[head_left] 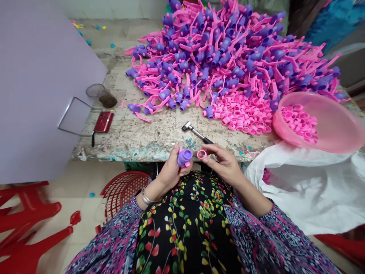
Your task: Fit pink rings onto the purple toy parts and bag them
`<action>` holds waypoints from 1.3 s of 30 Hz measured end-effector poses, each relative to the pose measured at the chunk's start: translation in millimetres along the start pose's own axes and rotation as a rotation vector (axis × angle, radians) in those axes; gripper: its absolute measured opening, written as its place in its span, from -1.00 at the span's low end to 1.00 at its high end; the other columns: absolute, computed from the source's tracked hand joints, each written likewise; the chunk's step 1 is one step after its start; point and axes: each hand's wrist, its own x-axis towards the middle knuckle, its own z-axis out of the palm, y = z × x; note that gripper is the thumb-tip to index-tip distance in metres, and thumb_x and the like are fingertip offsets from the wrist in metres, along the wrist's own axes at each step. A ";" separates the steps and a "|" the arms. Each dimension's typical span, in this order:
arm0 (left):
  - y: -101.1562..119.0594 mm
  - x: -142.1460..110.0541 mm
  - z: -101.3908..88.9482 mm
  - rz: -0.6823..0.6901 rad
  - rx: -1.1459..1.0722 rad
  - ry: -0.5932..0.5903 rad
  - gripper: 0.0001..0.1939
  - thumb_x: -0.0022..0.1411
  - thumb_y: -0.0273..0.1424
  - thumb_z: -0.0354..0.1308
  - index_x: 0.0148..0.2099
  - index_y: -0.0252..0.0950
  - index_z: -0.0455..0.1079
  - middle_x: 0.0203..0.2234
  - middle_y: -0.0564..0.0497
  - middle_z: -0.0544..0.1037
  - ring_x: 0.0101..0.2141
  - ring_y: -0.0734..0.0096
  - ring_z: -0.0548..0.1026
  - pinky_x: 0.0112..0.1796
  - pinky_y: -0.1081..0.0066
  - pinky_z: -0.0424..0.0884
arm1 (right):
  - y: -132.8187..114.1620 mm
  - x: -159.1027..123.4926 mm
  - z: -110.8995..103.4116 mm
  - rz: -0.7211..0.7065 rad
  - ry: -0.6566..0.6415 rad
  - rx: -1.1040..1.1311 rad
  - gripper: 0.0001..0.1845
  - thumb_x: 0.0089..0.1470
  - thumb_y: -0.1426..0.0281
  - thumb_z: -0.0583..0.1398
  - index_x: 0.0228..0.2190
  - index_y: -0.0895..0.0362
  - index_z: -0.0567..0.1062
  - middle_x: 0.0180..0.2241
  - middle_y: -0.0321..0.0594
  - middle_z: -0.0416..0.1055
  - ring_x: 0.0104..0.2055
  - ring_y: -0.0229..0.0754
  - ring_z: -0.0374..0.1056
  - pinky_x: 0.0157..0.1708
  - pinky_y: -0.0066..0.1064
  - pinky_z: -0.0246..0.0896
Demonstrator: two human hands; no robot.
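Note:
My left hand [171, 167] is closed around a purple plastic fitting [184, 156] with pink parts, its round open end facing up towards me. Just to its right, my right hand [224, 163] pinches a small pink ring [202, 154] between thumb and fingers. A narrow gap separates ring and fitting. Both hands are at the table's front edge, above my lap. Behind them lies a small hammer [196, 131] with a black handle end. Loose pink rings [242, 112] form a heap on the table, beside a large pile of purple-and-pink fittings [211, 49].
A pink bowl [339, 118] with more rings stands at the right edge, over a white sack [308, 190]. At left are a red box-like object [103, 121], a glass [107, 99] and a pale panel [45, 91]. A red basket [122, 188] and red stools [31, 217] are below.

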 end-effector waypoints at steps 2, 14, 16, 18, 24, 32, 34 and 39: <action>-1.4 1.2 -1.0 -0.002 -0.007 0.002 -0.33 0.29 0.17 -0.17 -0.57 -0.29 0.21 -0.81 0.18 0.06 -0.75 0.64 -0.02 -0.66 0.52 -0.11 | -3.0 1.4 -3.2 -0.145 -0.028 -0.160 -0.68 0.15 0.39 0.27 -0.03 0.02 0.51 -0.16 -0.17 0.53 -0.15 -0.17 0.46 -0.11 -0.26 0.39; -7.9 2.2 -3.8 0.014 0.065 0.039 -0.33 0.29 0.17 -0.17 -0.52 -0.32 0.29 -0.79 0.17 0.09 -0.73 0.62 -0.01 -0.65 0.51 -0.12 | -3.6 -0.7 -3.5 -0.020 -0.034 -0.029 -0.73 0.14 0.40 0.26 -0.09 0.02 0.55 -0.20 -0.21 0.53 -0.17 -0.19 0.45 -0.13 -0.29 0.38; -9.0 2.2 -4.1 0.010 0.075 0.055 -0.33 0.30 0.15 -0.18 -0.46 -0.33 0.34 -0.79 0.18 0.09 -0.73 0.62 -0.01 -0.64 0.50 -0.12 | -4.8 -2.7 -1.7 0.193 0.024 0.308 -0.74 0.13 0.35 0.29 -0.11 -0.04 0.55 -0.24 -0.29 0.53 -0.23 -0.25 0.45 -0.17 -0.35 0.39; -10.1 2.3 -4.1 0.006 0.089 0.067 -0.32 0.31 0.15 -0.20 -0.43 -0.34 0.37 -0.80 0.19 0.08 -0.73 0.61 -0.02 -0.63 0.49 -0.13 | -6.4 -3.9 -1.2 0.378 0.052 0.627 -0.72 0.08 0.31 0.33 -0.12 -0.06 0.56 -0.28 -0.34 0.53 -0.31 -0.32 0.45 -0.20 -0.42 0.41; -14.4 1.8 -4.1 -0.010 0.118 0.073 -0.27 0.29 0.18 -0.21 -0.37 -0.38 0.43 -0.78 0.18 0.10 -0.72 0.60 -0.01 -0.64 0.47 -0.13 | -9.9 -5.4 -5.0 0.602 0.002 1.046 -0.61 -0.10 0.32 0.45 -0.17 0.00 0.57 -0.24 -0.34 0.56 -0.36 -0.42 0.46 -0.23 -0.58 0.43; -13.8 -1.8 -2.0 -0.022 0.133 0.086 -0.27 0.26 0.20 -0.18 -0.38 -0.37 0.44 -0.77 0.17 0.11 -0.72 0.60 0.00 -0.64 0.47 -0.13 | -14.0 -6.1 -4.2 0.622 0.005 1.101 -0.64 -0.12 0.28 0.45 -0.24 0.02 0.53 -0.23 -0.32 0.55 -0.39 -0.38 0.46 -0.24 -0.50 0.48; -13.9 -2.0 -1.8 -0.020 0.137 0.083 -0.26 0.26 0.21 -0.19 -0.38 -0.37 0.44 -0.78 0.17 0.11 -0.72 0.60 -0.01 -0.64 0.47 -0.13 | -15.1 -6.1 -3.6 0.632 0.016 1.108 -0.65 -0.11 0.29 0.45 -0.25 0.03 0.53 -0.24 -0.32 0.55 -0.41 -0.37 0.45 -0.26 -0.48 0.49; -12.8 -1.2 -0.7 -0.022 0.143 0.096 -0.24 0.24 0.23 -0.20 -0.39 -0.37 0.43 -0.78 0.17 0.12 -0.72 0.60 -0.01 -0.64 0.46 -0.15 | -14.1 -5.5 -2.9 0.610 -0.004 1.131 -0.64 -0.09 0.33 0.44 -0.20 0.01 0.54 -0.27 -0.38 0.52 -0.36 -0.43 0.43 -0.22 -0.61 0.43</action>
